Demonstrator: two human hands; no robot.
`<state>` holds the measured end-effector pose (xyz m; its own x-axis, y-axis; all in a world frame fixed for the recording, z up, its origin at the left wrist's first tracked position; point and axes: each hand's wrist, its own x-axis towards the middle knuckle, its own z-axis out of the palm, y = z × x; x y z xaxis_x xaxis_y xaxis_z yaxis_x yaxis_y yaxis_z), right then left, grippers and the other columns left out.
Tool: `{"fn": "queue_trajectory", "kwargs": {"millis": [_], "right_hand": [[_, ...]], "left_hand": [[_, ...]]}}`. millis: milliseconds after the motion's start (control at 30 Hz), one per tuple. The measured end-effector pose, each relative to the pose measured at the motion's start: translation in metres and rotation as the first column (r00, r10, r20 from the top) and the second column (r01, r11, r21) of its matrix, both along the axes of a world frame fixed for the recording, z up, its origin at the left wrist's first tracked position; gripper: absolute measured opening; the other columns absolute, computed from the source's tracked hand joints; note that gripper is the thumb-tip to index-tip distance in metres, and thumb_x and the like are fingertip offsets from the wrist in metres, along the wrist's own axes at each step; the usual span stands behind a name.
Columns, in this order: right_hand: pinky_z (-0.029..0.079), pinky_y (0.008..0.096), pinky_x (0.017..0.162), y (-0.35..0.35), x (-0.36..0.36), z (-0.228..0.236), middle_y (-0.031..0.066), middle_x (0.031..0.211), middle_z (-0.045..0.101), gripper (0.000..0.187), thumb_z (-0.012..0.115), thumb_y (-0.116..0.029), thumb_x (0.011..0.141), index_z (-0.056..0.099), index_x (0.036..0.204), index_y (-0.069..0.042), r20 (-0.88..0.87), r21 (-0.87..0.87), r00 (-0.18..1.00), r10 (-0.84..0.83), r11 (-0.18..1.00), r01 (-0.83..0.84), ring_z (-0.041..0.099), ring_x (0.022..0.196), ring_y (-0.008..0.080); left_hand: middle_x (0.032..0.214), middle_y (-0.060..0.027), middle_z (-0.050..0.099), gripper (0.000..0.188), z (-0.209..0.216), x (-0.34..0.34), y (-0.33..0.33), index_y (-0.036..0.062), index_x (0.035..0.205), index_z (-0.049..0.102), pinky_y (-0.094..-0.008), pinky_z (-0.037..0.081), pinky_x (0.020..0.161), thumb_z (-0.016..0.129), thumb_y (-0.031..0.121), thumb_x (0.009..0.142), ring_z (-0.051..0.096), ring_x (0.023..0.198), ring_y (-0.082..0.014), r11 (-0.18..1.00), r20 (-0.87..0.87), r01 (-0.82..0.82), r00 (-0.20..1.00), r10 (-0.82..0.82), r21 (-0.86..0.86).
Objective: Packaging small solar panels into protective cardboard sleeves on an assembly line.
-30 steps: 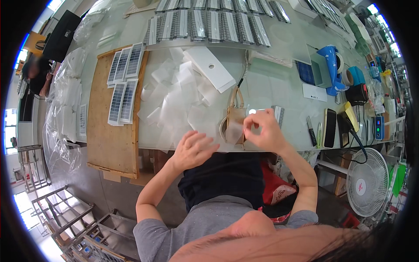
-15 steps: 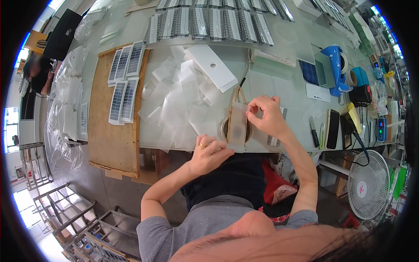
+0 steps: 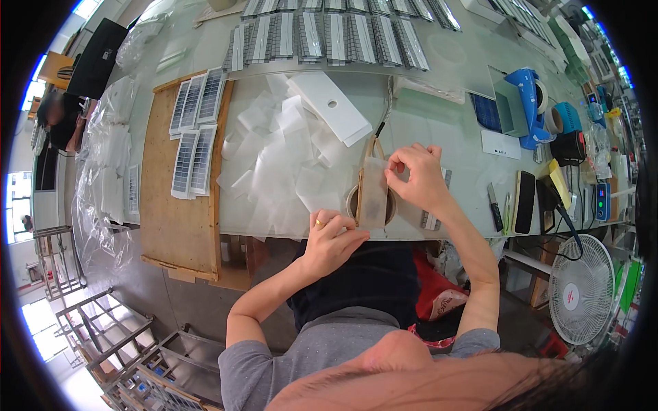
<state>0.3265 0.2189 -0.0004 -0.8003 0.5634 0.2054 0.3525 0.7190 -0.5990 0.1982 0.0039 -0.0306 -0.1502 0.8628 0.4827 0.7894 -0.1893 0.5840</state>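
Right now, a translucent, milky-white rectangular sheet (image 3: 374, 198) lies lengthwise over the narrow tan fixture (image 3: 361, 195) on the pale glass-topped table (image 3: 439, 133), and most of the fixture's upper face is hidden beneath it. Your right hand (image 3: 418, 179) is just beside the fixture's far right corner, thumb and forefinger apparently pinching the sheet's edge there. Your left hand (image 3: 331, 241) is at the fixture's near left corner, fingers bent; whether they grip the sheet or merely touch that corner, I cannot tell.

As far as I can judge, the laying of this sheet is mostly done: it runs roughly along the fixture, and what is left is its release, since your right fingers do not look free of it. Many more loose translucent sheets (image 3: 274, 171) lie in a heap left of the fixture, apparently unused. A white rectangular slab with a round hole (image 3: 343, 120) lies beyond the fixture, to its left. Farther left of the fixture, small framed dark-blue panels (image 3: 185, 161) rest on a brown wooden board (image 3: 164, 219). Well beyond the fixture stand rows of grey gridded strips (image 3: 336, 41); I cannot tell whether those are finished.
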Motion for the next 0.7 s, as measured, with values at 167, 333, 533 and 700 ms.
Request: {"fn": "queue_trajectory", "kwargs": {"millis": [167, 333, 533, 700], "right_hand": [[0.028, 0.0365, 0.081, -0.001, 0.000, -0.002, -0.0028, 0.068, 0.056, 0.013, 0.073, -0.014, 0.074, 0.061, 0.077, -0.013, 0.007, 0.034, 1.000, 0.003, 0.999, -0.003, 0.053, 0.071, 0.0155], [0.028, 0.0367, 0.081, -0.004, 0.000, 0.007, -0.0024, 0.073, 0.055, 0.017, 0.074, -0.015, 0.074, 0.061, 0.084, -0.014, 0.043, -0.010, 0.997, -0.066, 0.998, 0.067, 0.053, 0.072, 0.0163], [0.028, 0.0363, 0.080, 0.016, 0.041, 0.015, -0.0019, 0.082, 0.058, 0.022, 0.076, -0.015, 0.074, 0.062, 0.091, -0.014, -0.038, 0.144, 0.980, -0.197, 0.969, 0.201, 0.055, 0.075, 0.0171], [0.030, 0.0401, 0.084, 0.028, 0.104, -0.003, 0.0002, 0.101, 0.059, 0.042, 0.080, -0.038, 0.073, 0.071, 0.110, -0.019, 0.130, 0.336, 0.957, -0.258, 0.920, 0.202, 0.054, 0.095, 0.0197]], "left_hand": [[0.091, 0.0047, 0.056, 0.019, 0.000, 0.000, 0.000, 0.0188, 0.087, 0.073, -0.0370, 0.036, 0.083, 0.082, 0.016, 0.071, 0.050, 0.089, -0.0189, 1.000, -0.004, -0.002, 1.000, 0.002, -0.005], [0.092, 0.0046, 0.055, 0.022, 0.002, 0.002, -0.001, 0.0191, 0.091, 0.073, -0.0377, 0.035, 0.083, 0.083, 0.018, 0.071, 0.051, 0.090, -0.0183, 1.000, -0.061, 0.007, 0.998, -0.006, 0.003], [0.095, 0.0045, 0.054, 0.035, 0.002, 0.008, -0.009, 0.0204, 0.102, 0.072, -0.0382, 0.035, 0.084, 0.084, 0.020, 0.069, 0.050, 0.093, -0.0174, 0.997, -0.144, 0.010, 0.990, 0.000, 0.075], [0.095, 0.0050, 0.053, 0.045, -0.001, 0.013, -0.017, 0.0233, 0.110, 0.071, -0.0371, 0.034, 0.085, 0.084, 0.021, 0.067, 0.049, 0.093, -0.0168, 0.998, -0.255, -0.031, 0.966, 0.046, 0.062]]}}
